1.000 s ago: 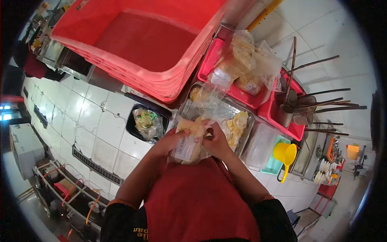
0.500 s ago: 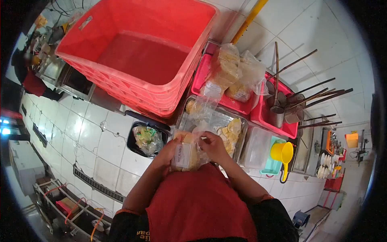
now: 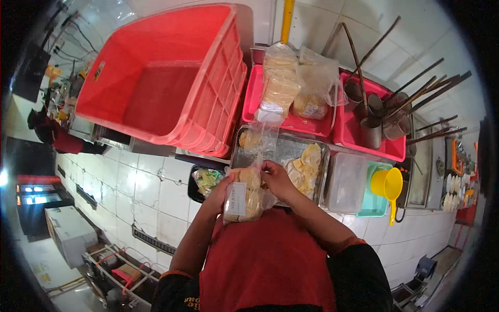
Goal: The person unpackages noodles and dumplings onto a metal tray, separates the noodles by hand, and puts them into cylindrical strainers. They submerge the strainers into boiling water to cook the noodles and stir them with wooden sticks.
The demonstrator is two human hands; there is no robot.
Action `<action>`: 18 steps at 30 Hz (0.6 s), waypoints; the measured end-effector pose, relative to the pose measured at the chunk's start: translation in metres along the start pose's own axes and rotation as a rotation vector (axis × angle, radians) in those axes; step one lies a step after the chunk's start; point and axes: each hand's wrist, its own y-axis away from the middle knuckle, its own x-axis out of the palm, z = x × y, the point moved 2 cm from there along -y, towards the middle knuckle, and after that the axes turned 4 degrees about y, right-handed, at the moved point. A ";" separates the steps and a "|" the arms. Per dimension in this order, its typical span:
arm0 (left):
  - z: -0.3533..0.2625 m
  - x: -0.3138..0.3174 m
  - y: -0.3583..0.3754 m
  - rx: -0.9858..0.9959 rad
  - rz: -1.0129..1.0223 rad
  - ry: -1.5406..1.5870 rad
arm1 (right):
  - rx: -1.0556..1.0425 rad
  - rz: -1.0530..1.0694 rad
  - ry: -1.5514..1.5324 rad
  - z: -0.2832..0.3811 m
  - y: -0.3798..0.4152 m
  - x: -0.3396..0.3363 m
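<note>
A clear, crinkled plastic bag (image 3: 254,204) of yellowish food (image 3: 249,179), with a white printed label (image 3: 236,199), sits between the left fingers (image 3: 227,180), gripping its side, and right fingers (image 3: 267,167), pinching its upper edge.

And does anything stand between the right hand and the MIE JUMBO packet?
Nothing visible does: the right hand is at the loose plastic of the MIE JUMBO packet, while the left hand holds the opposite side.
</note>
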 end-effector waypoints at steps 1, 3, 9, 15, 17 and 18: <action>-0.002 0.002 -0.002 0.000 -0.008 -0.032 | -0.003 0.001 -0.023 -0.005 -0.003 -0.001; -0.007 0.003 -0.006 -0.040 -0.107 -0.126 | -0.139 0.021 -0.054 -0.011 -0.008 -0.003; -0.009 0.006 -0.020 0.225 -0.334 -0.731 | -0.124 0.195 -0.146 -0.028 -0.018 -0.008; -0.013 0.022 -0.017 0.032 -0.304 -0.562 | -0.002 0.438 -0.389 -0.032 -0.027 -0.027; -0.011 0.015 -0.019 -0.020 -0.294 -0.445 | 0.033 0.454 -0.398 -0.022 -0.024 -0.035; -0.007 0.012 -0.020 -0.066 -0.278 -0.324 | 0.066 0.468 -0.401 -0.020 -0.022 -0.039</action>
